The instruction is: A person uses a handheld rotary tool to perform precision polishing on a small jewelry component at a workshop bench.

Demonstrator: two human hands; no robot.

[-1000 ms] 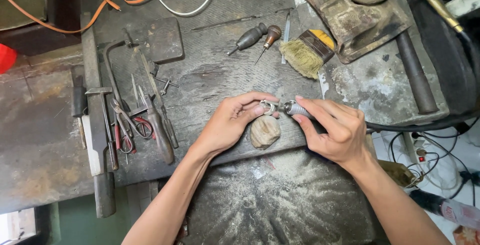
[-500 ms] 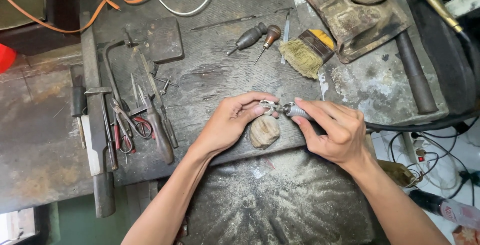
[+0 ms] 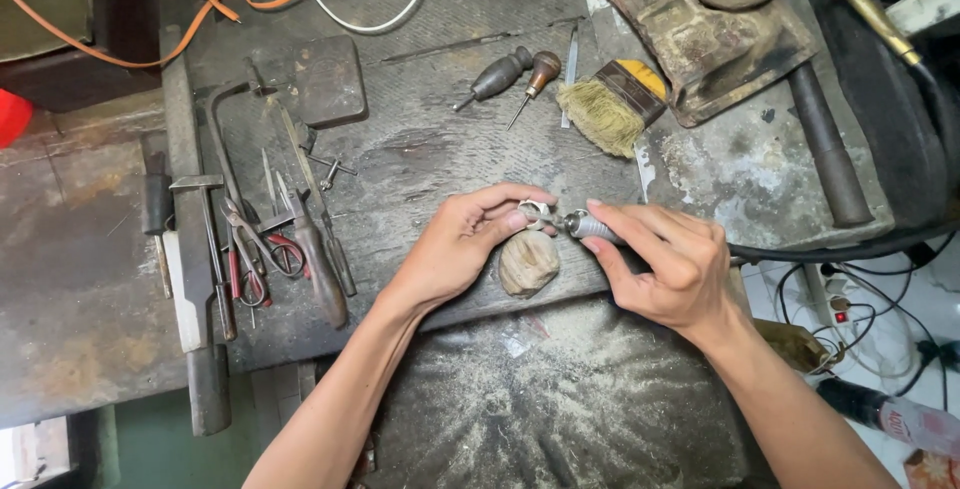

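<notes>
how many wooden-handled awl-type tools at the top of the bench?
2: a dark-handled awl and a brown bulb-handled awl, side by side, left of the straw-bristle brush. More may hide in the left tool pile.

Left hand (image 3: 462, 249) pinches a ring (image 3: 536, 213) over a wooden peg (image 3: 529, 262) as right hand (image 3: 668, 267) presses a rotary handpiece (image 3: 588, 225) against it; brush (image 3: 610, 104) lies beyond.
</notes>
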